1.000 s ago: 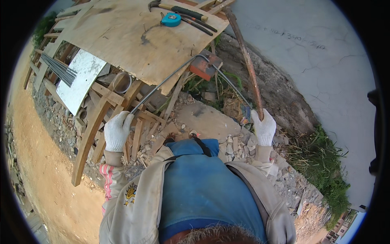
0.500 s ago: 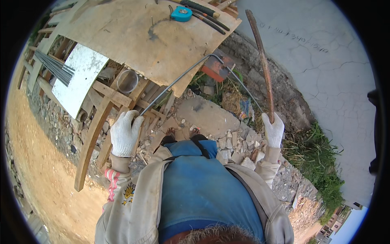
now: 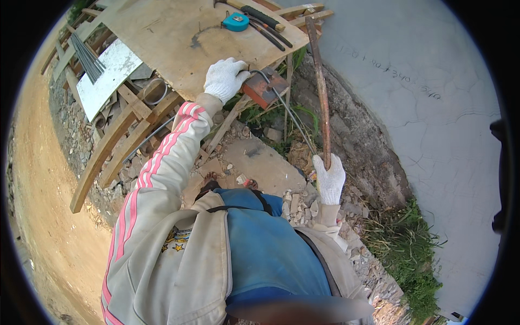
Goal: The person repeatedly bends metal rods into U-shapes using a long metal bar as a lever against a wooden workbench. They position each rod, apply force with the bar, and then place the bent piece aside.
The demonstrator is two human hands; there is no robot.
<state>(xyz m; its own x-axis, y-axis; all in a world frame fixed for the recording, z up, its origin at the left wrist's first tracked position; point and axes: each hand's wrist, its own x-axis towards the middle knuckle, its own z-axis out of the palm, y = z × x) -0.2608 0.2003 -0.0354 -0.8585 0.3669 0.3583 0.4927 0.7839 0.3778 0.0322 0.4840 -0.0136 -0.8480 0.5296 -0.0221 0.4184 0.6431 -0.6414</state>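
My left hand (image 3: 223,79), in a white knitted glove, reaches over the near edge of the plywood top (image 3: 179,49). Its fingers curl around a thin grey steel rod (image 3: 293,118) close to the bend, beside a rusty red metal block (image 3: 264,96). Part of the rod's long leg passes hidden beneath my left sleeve. My right hand (image 3: 330,181), gloved too, is closed around the lower end of a long rusty bar (image 3: 323,103), which points away from me. The rod's other leg runs down to that hand; whether the fingers also grip it I cannot tell.
On the plywood lie a turquoise tape measure (image 3: 236,21), a hammer (image 3: 262,18) and pincers (image 3: 269,36). Thin rods (image 3: 86,60) rest by a white board (image 3: 115,64) at left. Wooden beams (image 3: 100,160) stick out toward me. Rubble, grass (image 3: 406,238) and a grey wall (image 3: 422,70) lie right.
My left hand has moved from the near part of the rod's long leg up to its bend by the block. The right hand and rusty bar have shifted left in view.
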